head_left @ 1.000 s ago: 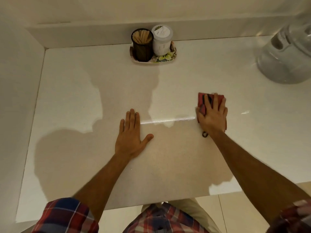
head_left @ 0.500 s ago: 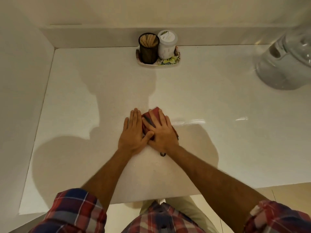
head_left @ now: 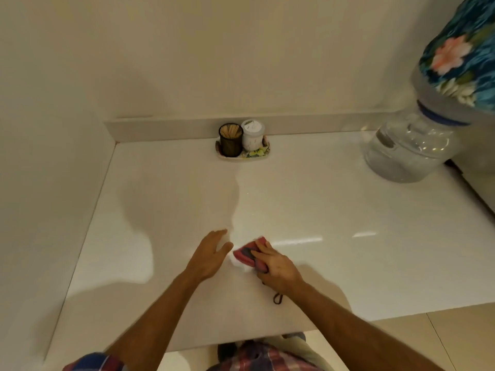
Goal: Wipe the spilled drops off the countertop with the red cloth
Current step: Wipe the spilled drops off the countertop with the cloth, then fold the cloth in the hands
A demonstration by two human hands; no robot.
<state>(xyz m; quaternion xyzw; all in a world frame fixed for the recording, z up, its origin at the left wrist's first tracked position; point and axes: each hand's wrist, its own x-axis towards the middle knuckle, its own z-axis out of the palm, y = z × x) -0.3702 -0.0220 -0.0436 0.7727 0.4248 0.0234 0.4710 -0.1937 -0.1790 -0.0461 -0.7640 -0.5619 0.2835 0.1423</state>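
Right hand (head_left: 277,269) clamped on bunched cloth (head_left: 247,254); left hand (head_left: 210,254) open beside it. Cloth looks soft, light: grip from on top, press flat.

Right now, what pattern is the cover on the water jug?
Blue floral print with a pink flower, on the cover atop the water jug; head view.

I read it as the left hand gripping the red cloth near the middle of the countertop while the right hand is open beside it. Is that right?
Not quite: the hands are swapped. In the head view the right hand grips the red cloth near the middle of the countertop, and the left hand is the open one beside it.
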